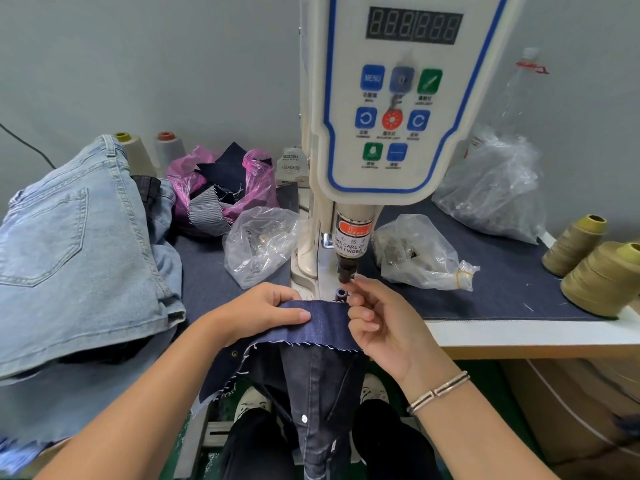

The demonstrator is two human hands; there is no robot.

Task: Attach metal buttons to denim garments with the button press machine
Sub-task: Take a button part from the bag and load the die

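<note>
A dark denim garment [317, 327] lies over the table's front edge and hangs down between my knees. My left hand [263, 310] grips its folded edge, thumb on top. My right hand [377, 320] is curled at the cloth's right corner, fingertips up at the black punch [346, 270] of the white button press machine [384, 109]. What those fingertips pinch is too small to tell. The lower die [341, 294] shows just above the cloth edge, beneath the punch.
Clear bags of metal buttons [259, 244] [415, 254] flank the machine, a bigger bag [491, 192] sits at the back right. Light-blue jeans [76, 251] are piled on the left. Thread cones [602, 275] stand at the right edge. A pink bag of scraps [225, 188] sits behind.
</note>
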